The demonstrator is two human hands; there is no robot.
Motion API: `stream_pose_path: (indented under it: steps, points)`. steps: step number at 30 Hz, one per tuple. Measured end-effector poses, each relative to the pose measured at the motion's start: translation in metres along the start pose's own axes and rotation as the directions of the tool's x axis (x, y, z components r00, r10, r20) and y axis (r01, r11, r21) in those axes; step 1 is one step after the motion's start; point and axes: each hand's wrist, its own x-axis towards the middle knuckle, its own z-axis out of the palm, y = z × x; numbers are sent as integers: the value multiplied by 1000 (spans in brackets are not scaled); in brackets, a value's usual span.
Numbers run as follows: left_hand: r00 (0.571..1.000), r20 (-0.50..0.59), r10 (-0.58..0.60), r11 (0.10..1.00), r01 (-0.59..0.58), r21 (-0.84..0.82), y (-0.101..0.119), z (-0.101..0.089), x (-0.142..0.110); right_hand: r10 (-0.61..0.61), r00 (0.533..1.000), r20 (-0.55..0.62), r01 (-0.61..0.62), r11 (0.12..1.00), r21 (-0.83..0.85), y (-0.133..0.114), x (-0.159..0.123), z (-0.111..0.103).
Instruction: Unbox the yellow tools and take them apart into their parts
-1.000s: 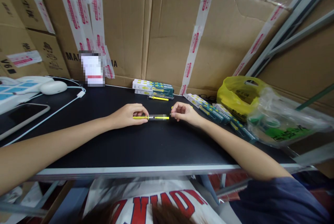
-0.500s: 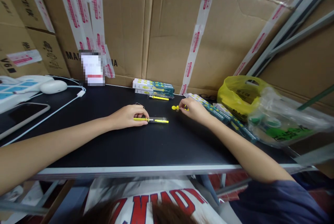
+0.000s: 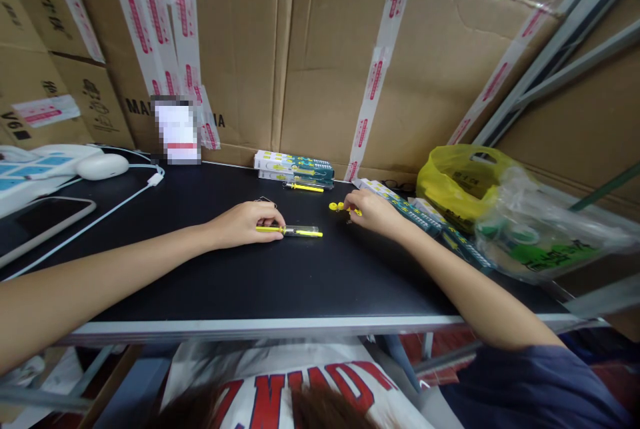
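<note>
Working on black table (image 3: pixel 310 282). Pinching with left hand (image 3: pixel 243 224); curling right hand (image 3: pixel 373 212) nearly closed (can't tell if holding anything). Got yellow-and-clear tube (image 3: pixel 291 231) in left grip, pointing right. Looks partway, with small yellow pieces (image 3: pixel 333 206) loose by right fingertips.

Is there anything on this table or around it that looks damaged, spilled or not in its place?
The cardboard panel behind the table looks torn: its top edge is ragged towards the right. Small yellow pieces lie by the right hand, but nothing looks spilled.
</note>
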Motion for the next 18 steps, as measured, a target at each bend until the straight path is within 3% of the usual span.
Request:
stream_pose_path:
  steps: [5, 11, 14, 18]
  points:
    - [1000, 7, -13, 1000, 13, -1, -1, 0, 0, -134, 982, 136, 125, 989, 73, 2, -6, -14]
    - [1000, 5, -9, 1000, 9, 6, 0, 0, 1, -91, 967, 240, 59, 989, 136, -10, -10, -19]
    - [1000, 9, 7, 1000, -7, 9, 0, 0, 0, -75, 975, 210, 49, 991, 123, -12, -9, -15]
    - [1000, 20, -4, 1000, 3, 15, -1, 0, 0, -36, 998, 49, 30, 993, 113, -10, -5, -5]
